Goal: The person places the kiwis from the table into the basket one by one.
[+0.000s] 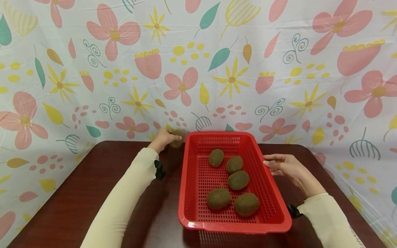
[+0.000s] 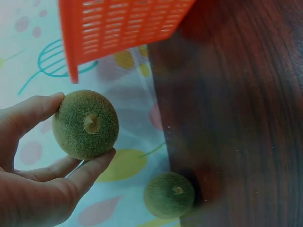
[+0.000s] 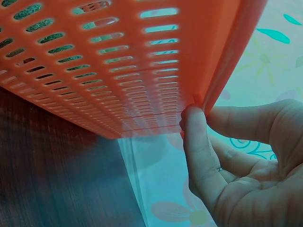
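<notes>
My left hand (image 1: 165, 138) pinches a brown fuzzy kiwi (image 2: 86, 124) between thumb and fingers, just outside the far left corner of a red plastic basket (image 1: 188, 172). A second loose kiwi (image 2: 169, 195) lies near the table's far edge in the left wrist view; the head view mostly hides it behind the hand. My right hand (image 1: 289, 167) grips the basket's right rim, with thumb and fingertips pinching the lip in the right wrist view. Inside the basket, several kiwis rest apart or touching, among them one kiwi (image 1: 216, 157) toward the back and another kiwi (image 1: 246, 204) at the front right.
The dark wooden table (image 1: 77, 193) extends to both sides of the basket. A flower-printed cloth (image 1: 198, 69) hangs right behind the table's far edge. Each wrist wears a dark strapped device, such as the one (image 1: 159, 169) on the left.
</notes>
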Tool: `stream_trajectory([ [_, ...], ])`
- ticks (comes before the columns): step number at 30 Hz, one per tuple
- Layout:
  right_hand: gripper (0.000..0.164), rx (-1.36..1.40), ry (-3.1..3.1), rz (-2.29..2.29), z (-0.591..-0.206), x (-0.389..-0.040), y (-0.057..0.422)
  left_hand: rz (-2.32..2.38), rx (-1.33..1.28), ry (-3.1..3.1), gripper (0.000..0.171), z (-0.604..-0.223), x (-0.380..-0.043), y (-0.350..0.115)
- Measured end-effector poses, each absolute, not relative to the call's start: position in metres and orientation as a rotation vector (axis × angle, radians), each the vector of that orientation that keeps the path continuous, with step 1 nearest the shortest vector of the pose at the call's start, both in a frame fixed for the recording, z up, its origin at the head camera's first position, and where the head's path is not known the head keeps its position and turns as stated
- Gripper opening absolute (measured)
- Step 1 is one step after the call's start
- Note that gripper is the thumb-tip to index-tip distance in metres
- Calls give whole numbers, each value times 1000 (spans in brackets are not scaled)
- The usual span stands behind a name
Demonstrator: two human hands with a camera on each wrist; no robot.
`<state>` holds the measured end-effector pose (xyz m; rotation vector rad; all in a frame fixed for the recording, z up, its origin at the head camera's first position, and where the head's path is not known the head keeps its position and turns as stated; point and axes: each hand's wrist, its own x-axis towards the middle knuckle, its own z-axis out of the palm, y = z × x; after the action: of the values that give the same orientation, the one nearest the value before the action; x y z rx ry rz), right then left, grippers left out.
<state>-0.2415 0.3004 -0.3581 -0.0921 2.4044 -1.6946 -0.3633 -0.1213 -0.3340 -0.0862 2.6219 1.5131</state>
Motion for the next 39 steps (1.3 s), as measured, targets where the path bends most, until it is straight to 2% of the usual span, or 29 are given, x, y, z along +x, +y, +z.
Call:
stream_trajectory([
  [1,62,-90,2402,-1698,-358,-241,301,1525,-89,2624,71,-332,-363,-121],
  [2,62,-89,2398,-1702,-358,-241,301,1533,-88,2624,60,-330,-362,-121],
  [3,61,-88,2394,-1709,-358,-241,301,1545,-92,2625,58,-328,-361,-120],
  [5,61,-90,2386,-1714,-358,-242,301,1573,-80,2622,43,-322,-359,-119],
  [8,62,-91,2378,-1715,-358,-242,301,1593,-58,2618,44,-312,-355,-117],
  [9,62,-89,2376,-1715,-358,-242,301,1598,-51,2617,54,-308,-354,-116],
  [12,62,-91,2379,-1710,-358,-242,301,1581,-41,2625,69,-296,-351,-112],
  [15,62,-95,2383,-1709,-358,-242,301,1543,-19,2642,69,-285,-347,-106],
  [27,62,-94,2369,-1718,-357,-243,302,1436,139,2613,61,-257,-332,-67],
  [28,62,-91,2369,-1718,-357,-243,302,1425,170,2617,58,-255,-330,-63],
  [29,62,-90,2372,-1716,-357,-243,302,1403,201,2630,46,-254,-330,-59],
  [31,62,-85,2377,-1711,-357,-243,301,1356,240,2653,31,-253,-328,-50],
  [35,62,-81,2401,-1683,-356,-243,300,1337,256,2636,35,-252,-324,-34],
  [37,62,-81,2411,-1669,-357,-243,300,1383,263,2572,43,-253,-322,-26],
  [39,62,-82,2418,-1661,-357,-243,300,1377,283,2555,36,-255,-322,-19],
])
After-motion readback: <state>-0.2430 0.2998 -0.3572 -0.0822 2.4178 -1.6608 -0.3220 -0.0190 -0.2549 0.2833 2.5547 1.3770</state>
